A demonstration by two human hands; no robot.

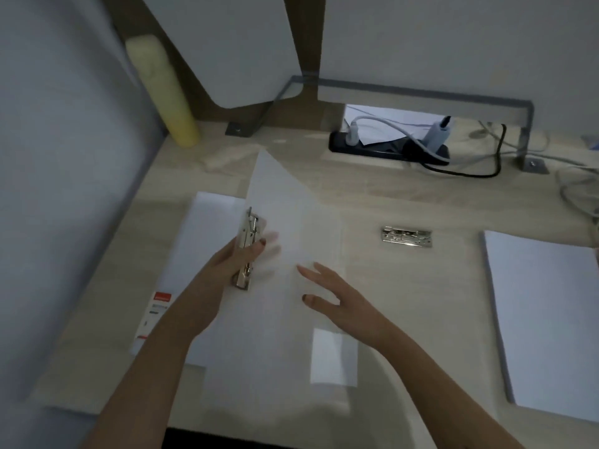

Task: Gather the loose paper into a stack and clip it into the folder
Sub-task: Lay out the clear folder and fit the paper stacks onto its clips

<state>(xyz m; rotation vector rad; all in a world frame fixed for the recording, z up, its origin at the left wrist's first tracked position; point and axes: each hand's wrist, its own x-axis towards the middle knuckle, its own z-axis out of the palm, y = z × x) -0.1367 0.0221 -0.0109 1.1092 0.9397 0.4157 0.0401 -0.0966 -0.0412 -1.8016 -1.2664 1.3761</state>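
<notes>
1. The left hand (241, 254) pinches the folder's metal clip (247, 251); the translucent folder (324, 367) lies open beneath both hands.
2. The right hand (337, 303) hovers spread, holding nothing.
3. The paper stack (547, 319) sits well right of the right hand.
4. Risk, I judge: the raised sheet (278, 189) beyond the left fingers could slip or crease if the clip snaps early.

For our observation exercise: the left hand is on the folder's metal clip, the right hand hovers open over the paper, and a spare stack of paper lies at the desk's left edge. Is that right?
One detail is wrong. The head view shows the spare stack of paper at the desk's right edge, not the left. The left hand is on the metal clip, and the right hand is open over the paper.
</notes>
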